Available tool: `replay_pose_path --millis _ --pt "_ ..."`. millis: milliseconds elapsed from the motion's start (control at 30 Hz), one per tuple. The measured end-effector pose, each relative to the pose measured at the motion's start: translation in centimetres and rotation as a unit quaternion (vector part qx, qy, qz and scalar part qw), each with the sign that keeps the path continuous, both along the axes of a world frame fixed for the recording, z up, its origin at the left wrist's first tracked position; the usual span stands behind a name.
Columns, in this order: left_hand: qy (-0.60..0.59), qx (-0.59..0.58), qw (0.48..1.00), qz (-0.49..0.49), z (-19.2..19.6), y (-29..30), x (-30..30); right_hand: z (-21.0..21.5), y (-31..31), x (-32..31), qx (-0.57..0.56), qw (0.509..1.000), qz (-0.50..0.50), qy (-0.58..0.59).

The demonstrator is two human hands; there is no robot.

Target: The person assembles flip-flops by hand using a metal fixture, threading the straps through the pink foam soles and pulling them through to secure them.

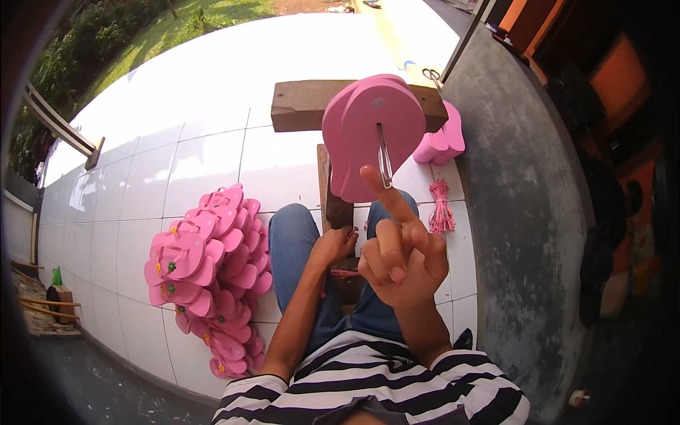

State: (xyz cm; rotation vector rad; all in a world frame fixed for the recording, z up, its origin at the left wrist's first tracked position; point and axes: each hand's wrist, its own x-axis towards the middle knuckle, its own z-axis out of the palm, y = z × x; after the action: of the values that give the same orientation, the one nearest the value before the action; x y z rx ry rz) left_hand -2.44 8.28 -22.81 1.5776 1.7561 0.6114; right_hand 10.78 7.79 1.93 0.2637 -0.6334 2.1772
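Pink flip-flop soles (354, 142) stand stacked against a wooden crossbar (301, 106) in front of me. Out of the front sole's toe hole comes a thin metal pin (383, 152) with a looped end. My right hand (405, 251) is raised just below it, its index finger stretched up to the pin's lower end; whether it touches, I cannot tell. The other fingers are loosely bent, with nothing visible in them. Lower, between my knees, my left hand (336, 246) is closed, with a bit of pink at its fingertips. A pink strap (345, 273) lies below it.
A big heap of finished pink flip-flops (212, 276) lies to my left. On the right are a bundle of pink straps (440, 207) and more pink soles (448, 138). Scissors (431, 74) lie beyond the crossbar. A grey ledge (524, 212) runs along the right.
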Motion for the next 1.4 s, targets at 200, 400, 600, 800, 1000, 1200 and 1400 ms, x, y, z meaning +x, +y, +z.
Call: replay_pose_path --millis 200,400,600,800,1000,1200,1400 --pt "0.013 -0.008 1.0 0.005 -0.6 0.2 0.5 0.1 0.7 -0.4 0.147 0.843 -0.393 -0.337" --pt "0.029 0.057 0.998 -0.017 -6.3 0.2 -1.5 -0.7 3.1 -0.5 0.441 0.599 -0.497 -0.446" --pt "0.055 0.007 0.998 0.008 1.0 -1.0 -0.8 -0.4 2.3 0.2 0.293 0.731 -0.44 -0.431" --pt "0.092 0.011 0.995 0.023 2.1 -2.4 -1.8 -2.5 3.6 0.0 0.412 0.582 -0.569 -0.41" --pt "0.124 -0.007 0.992 0.034 3.7 -4.0 -2.5 -12.3 7.2 0.9 -0.013 0.732 -0.583 -0.352" --pt "0.112 0.069 0.985 0.111 6.3 -6.3 -3.0 -28.1 7.5 -3.0 0.235 0.607 -0.372 -0.662" --pt "-0.079 0.205 0.959 0.179 9.2 -8.5 -2.1 -29.9 4.4 -4.5 0.2 0.595 -0.304 -0.717"
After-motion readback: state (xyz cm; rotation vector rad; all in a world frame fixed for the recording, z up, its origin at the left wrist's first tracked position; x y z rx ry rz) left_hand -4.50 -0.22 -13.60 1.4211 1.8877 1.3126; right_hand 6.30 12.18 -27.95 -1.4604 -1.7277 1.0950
